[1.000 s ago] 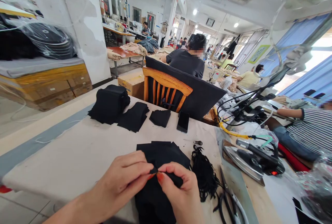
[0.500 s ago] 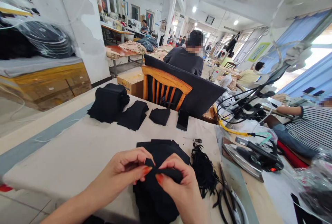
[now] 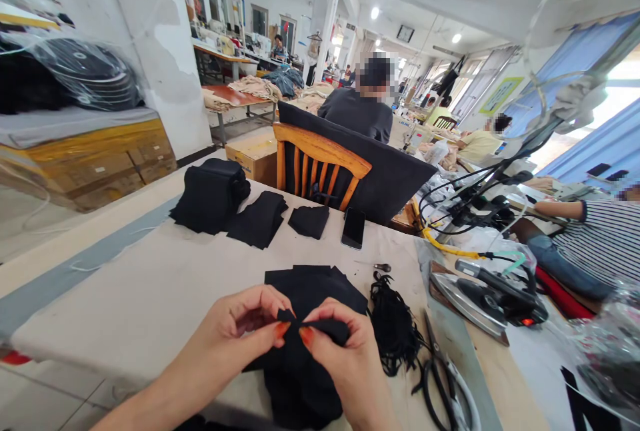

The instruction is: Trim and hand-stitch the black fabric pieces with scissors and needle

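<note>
Both hands pinch a small piece of black fabric [image 3: 327, 330] in front of me, thumbs and fingertips close together. My left hand [image 3: 250, 324] grips its left end, a short tip poking up between finger and thumb. In my right hand [image 3: 345, 344] the folded right part lies between thumb and curled fingers. Below the hands spreads a pile of black fabric pieces [image 3: 300, 388]. To its right lies a tangled bunch of black strips [image 3: 393, 328]. A pair of large scissors [image 3: 440, 378] rests beside the strips.
Farther back on the table sit a tall stack of black fabric [image 3: 210, 194], two lower stacks, a phone [image 3: 353, 228] and a small awl-like tool [image 3: 381, 267]. An iron [image 3: 493, 298] stands at the right. Beyond the table are a wooden chair [image 3: 320, 163] and a seated person [image 3: 357, 111].
Both hands stay in nearly the same place. The black fabric between the fingertips has turned slightly, and its left tip shows lower. The cloth under the hands has shifted a little.
</note>
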